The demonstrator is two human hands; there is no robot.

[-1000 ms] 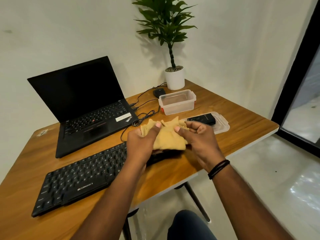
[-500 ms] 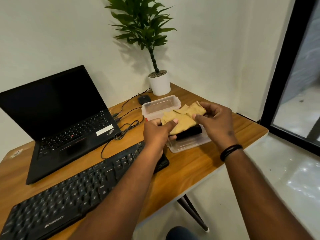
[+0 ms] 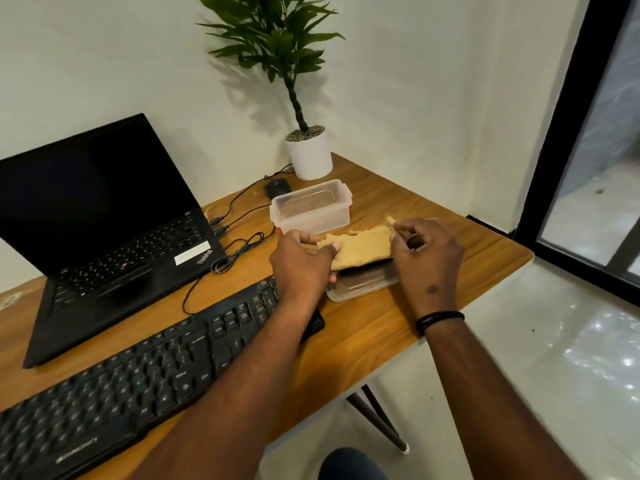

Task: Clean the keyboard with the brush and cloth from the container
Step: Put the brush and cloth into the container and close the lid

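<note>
- The left hand [image 3: 300, 263] and right hand [image 3: 424, 252] pinch opposite ends of a folded yellow cloth [image 3: 363, 249], thumb and fingers closed on the fabric.
- The cloth hangs just over a clear lid [image 3: 360, 289] that lies flat on the bench [image 3: 398, 327].
- A dark, flat object [image 3: 362, 266] sits on that lid, mostly hidden under the cloth; whether it is the brush cannot be told.
- Just behind the hands stands the clear container [image 3: 311, 211], open at the top, with nothing visible inside it.
- The black keyboard [image 3: 138, 386] lies along the near edge of the bench, its right end under the left forearm.
- An open laptop [image 3: 104, 220] stands behind the keyboard, screen dark.
- A mouse [image 3: 276, 187] and a potted plant [image 3: 308, 154] sit near the wall, behind the container.
</note>
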